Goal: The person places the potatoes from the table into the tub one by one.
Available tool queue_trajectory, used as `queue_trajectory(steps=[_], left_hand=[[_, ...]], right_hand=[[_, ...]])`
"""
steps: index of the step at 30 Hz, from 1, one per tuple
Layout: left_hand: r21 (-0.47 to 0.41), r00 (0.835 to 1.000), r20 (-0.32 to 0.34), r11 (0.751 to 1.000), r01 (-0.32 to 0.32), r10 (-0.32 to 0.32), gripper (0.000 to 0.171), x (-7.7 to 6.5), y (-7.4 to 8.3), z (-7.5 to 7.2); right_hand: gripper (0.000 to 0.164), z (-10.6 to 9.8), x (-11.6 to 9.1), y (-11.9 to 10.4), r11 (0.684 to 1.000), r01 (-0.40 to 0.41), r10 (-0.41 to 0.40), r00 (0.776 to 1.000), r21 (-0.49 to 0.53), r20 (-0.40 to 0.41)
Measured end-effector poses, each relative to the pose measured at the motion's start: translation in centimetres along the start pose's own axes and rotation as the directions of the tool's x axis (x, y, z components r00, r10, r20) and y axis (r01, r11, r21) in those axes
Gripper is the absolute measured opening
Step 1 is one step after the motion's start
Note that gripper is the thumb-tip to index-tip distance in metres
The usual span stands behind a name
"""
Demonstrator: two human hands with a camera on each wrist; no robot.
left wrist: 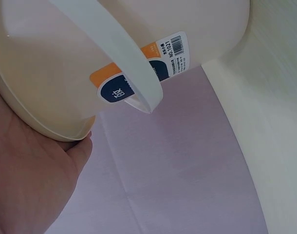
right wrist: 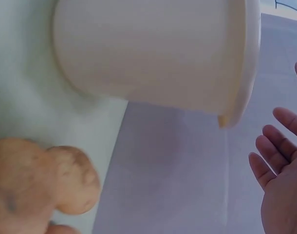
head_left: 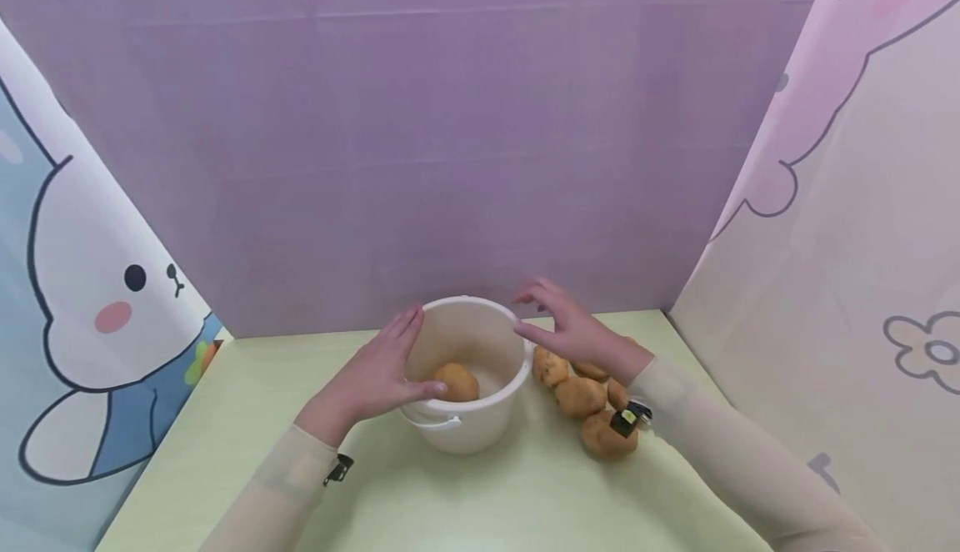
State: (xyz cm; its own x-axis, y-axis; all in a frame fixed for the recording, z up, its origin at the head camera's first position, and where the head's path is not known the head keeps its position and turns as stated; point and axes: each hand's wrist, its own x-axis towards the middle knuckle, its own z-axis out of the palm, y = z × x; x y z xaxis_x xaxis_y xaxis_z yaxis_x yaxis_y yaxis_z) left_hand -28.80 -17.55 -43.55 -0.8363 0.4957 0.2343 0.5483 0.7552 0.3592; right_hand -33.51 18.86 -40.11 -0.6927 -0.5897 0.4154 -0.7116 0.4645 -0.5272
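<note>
A white bucket [head_left: 491, 423] stands upright on the table, with one potato [head_left: 457, 383] visible inside. At its left side, my left hand [head_left: 371, 373] holds the rim, the thumb reaching over the opening in front of the potato. The left wrist view shows the rim against the palm and the bucket's handle [left wrist: 124, 53] crossing a label. My right hand [head_left: 573, 331] is raised beside the right rim, fingers spread and holding nothing; the right wrist view shows a gap between fingers and bucket. Several potatoes [head_left: 581, 398] lie right of the bucket, partly under my right forearm.
The pale green table [head_left: 300, 385] ends at a purple backdrop [head_left: 450, 160] close behind the bucket. Printed cartoon panels stand at left [head_left: 97, 419] and right [head_left: 825, 268].
</note>
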Motion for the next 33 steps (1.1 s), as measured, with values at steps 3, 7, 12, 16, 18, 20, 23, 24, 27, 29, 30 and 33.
queue_trajectory(steps=[3, 7, 12, 16, 18, 20, 23, 24, 27, 29, 30, 33], left_hand=[[-0.003, 1.000, -0.001, 1.000, -0.009, 0.009, 0.131, 0.0, 0.1, 0.0], [-0.010, 1.000, -0.002, 1.000, -0.005, 0.005, 0.130, -0.1, 0.1, 0.0], [-0.001, 1.000, 0.004, 1.000, 0.002, -0.002, 0.133, -0.1, 0.0, 0.0], [-0.006, 1.000, 0.006, 1.000, 0.002, -0.002, 0.131, -0.1, 0.1, -0.1], [-0.012, 1.000, 0.006, 1.000, 0.002, -0.002, 0.130, -0.1, 0.2, -0.1], [-0.013, 1.000, 0.003, 1.000, 0.001, -0.001, 0.129, -0.1, 0.3, -0.2], [-0.013, 1.000, 0.003, 1.000, 0.004, -0.004, 0.130, -0.1, 0.4, -0.3], [-0.013, 1.000, 0.002, 1.000, 0.005, -0.005, 0.131, -0.1, 0.4, -0.3], [-0.013, 1.000, 0.003, 1.000, 0.011, -0.010, 0.134, -0.1, 0.4, -0.4], [-0.012, 1.000, 0.004, 1.000, 0.013, -0.013, 0.135, -0.1, 0.3, -0.3], [-0.011, 1.000, 0.006, 1.000, 0.013, -0.013, 0.134, -0.1, 0.3, -0.3], [-0.013, 1.000, 0.010, 1.000, 0.009, -0.009, 0.130, -0.1, 0.3, -0.2]], right_hand=[[0.037, -0.3, -1.4, 0.3, 1.000, -0.002, 0.002, 1.000, 0.000, -0.003], [0.037, -0.3, -3.1, 0.7, 1.000, 0.013, -0.013, 1.000, -0.004, -0.008], [0.034, -0.5, -5.2, 1.1, 1.000, 0.020, -0.021, 1.000, -0.023, -0.022], [0.033, -0.8, -7.0, 1.3, 0.999, 0.001, -0.002, 1.000, -0.037, -0.014], [0.034, -0.8, -7.9, 1.6, 0.999, -0.003, 0.002, 1.000, -0.053, -0.011], [0.034, -0.8, -8.8, 1.9, 0.998, -0.005, 0.005, 1.000, -0.062, -0.006], [0.034, -0.6, -10.0, 2.4, 0.997, 0.005, -0.005, 1.000, -0.071, -0.004], [0.035, -0.6, -10.4, 2.6, 0.998, 0.010, -0.010, 1.000, -0.064, -0.003], [0.039, -0.4, -11.5, 3.0, 0.999, 0.014, -0.014, 1.000, -0.044, -0.010], [0.041, -0.3, -12.3, 3.1, 0.999, 0.011, -0.011, 1.000, -0.040, -0.014], [0.042, -0.2, -12.7, 3.1, 0.999, 0.011, -0.012, 1.000, -0.038, -0.017], [0.041, -0.1, -13.7, 3.2, 0.999, -0.004, 0.003, 1.000, -0.033, -0.023]])
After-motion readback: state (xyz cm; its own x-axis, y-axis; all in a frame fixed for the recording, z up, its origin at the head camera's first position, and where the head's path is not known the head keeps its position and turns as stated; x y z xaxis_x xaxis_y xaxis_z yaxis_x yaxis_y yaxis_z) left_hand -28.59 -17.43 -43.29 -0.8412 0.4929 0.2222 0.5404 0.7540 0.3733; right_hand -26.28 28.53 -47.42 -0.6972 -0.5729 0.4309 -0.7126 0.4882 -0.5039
